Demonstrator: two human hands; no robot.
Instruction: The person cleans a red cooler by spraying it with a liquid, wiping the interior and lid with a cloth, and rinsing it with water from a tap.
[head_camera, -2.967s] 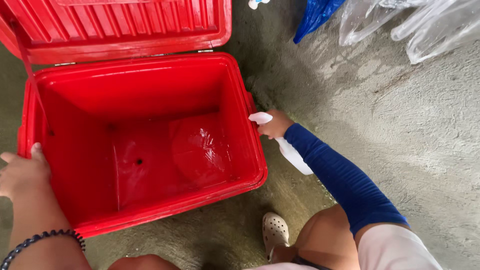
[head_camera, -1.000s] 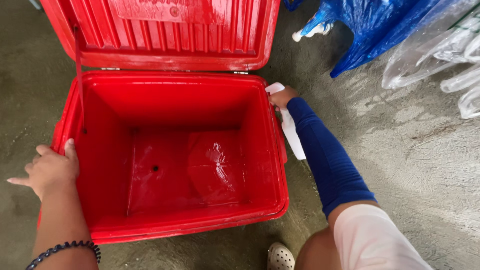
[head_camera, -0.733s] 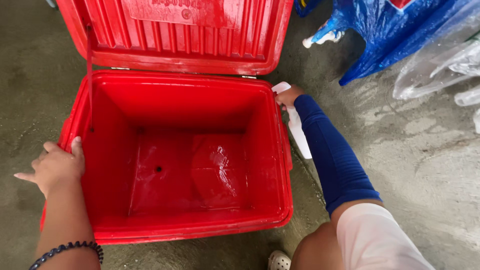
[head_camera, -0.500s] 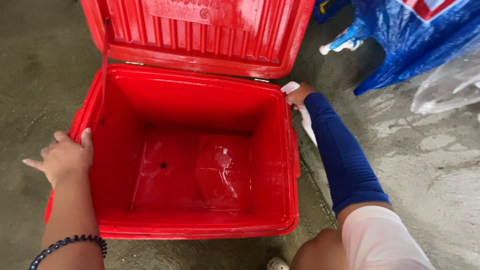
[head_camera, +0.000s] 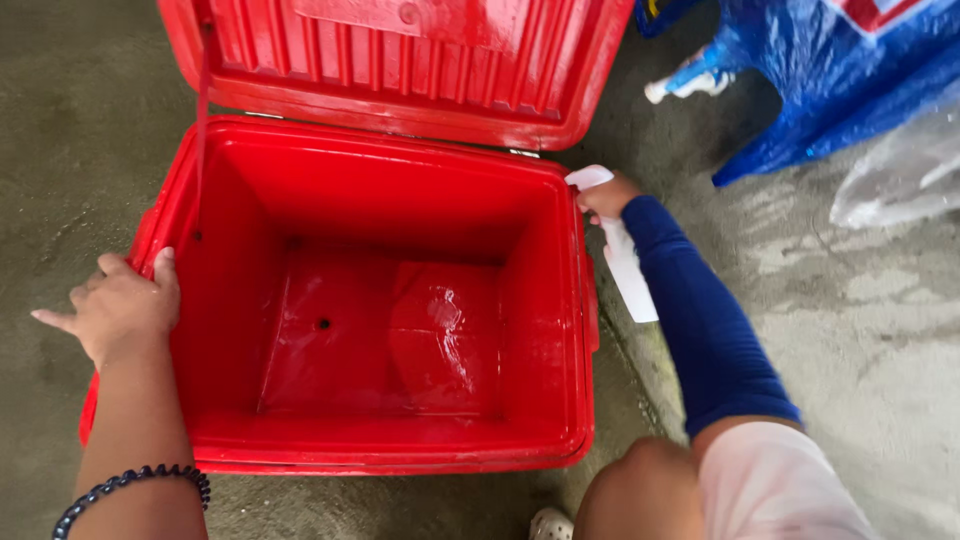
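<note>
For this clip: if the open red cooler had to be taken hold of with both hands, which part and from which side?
Probably the two side rims of the red cooler, approached from above. The lid stands open at the back, and the left hand already rests on the left rim. The right hand holds a white spray bottle.

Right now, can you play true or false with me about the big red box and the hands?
1. The red cooler has its lid open. True.
2. The cooler is full of ice. False: only a wet sheen on its bottom.
3. The left hand rests on the cooler's left rim. True.
4. The right hand is empty. False: it holds a white spray bottle.
5. Blue plastic sheeting lies on the concrete floor. True.
</note>
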